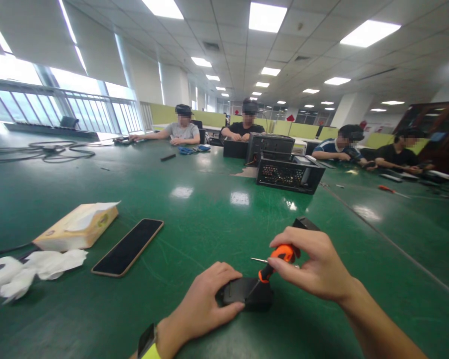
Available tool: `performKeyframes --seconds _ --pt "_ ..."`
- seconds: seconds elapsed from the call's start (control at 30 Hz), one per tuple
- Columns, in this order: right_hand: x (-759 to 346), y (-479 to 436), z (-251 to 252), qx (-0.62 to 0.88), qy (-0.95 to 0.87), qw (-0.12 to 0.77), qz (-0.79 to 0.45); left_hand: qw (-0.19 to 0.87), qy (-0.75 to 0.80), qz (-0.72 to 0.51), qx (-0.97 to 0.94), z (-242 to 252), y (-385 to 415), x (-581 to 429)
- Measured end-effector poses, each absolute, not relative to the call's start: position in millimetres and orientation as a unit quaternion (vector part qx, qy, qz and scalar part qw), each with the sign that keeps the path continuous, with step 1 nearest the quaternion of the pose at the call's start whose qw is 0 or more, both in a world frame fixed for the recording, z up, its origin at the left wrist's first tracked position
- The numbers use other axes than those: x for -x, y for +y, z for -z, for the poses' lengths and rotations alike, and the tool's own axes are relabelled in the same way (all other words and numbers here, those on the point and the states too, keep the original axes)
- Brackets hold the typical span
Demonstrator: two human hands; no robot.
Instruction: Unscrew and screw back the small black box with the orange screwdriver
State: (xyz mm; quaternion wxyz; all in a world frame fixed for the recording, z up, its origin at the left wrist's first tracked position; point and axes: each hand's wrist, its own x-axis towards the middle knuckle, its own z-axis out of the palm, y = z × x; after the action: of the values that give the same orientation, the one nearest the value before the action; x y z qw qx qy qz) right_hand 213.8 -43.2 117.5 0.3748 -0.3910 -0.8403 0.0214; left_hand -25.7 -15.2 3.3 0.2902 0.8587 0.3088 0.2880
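A watch (148, 342) sits on the left wrist (167, 335), its case (145, 339) dark and angular, its band (151, 352) bright yellow-green. The left hand (205, 301) is bare; so are the right hand (318, 267) and right forearm (374, 319), as far as shows.

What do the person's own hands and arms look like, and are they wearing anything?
The left hand has no glove; its wrist wears a dark-faced watch with a bright yellow-green band. The right hand is gloveless too, with nothing on its wrist. No sleeves show.
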Motion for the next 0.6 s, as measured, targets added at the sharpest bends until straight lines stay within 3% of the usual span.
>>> performKeyframes --seconds 0.6 --pt "-216.2 -41.2 -115.6 0.373 -0.847 0.38 -0.001 0.287 0.307 -0.292 -0.859 -1.9 -15.5 24.9"
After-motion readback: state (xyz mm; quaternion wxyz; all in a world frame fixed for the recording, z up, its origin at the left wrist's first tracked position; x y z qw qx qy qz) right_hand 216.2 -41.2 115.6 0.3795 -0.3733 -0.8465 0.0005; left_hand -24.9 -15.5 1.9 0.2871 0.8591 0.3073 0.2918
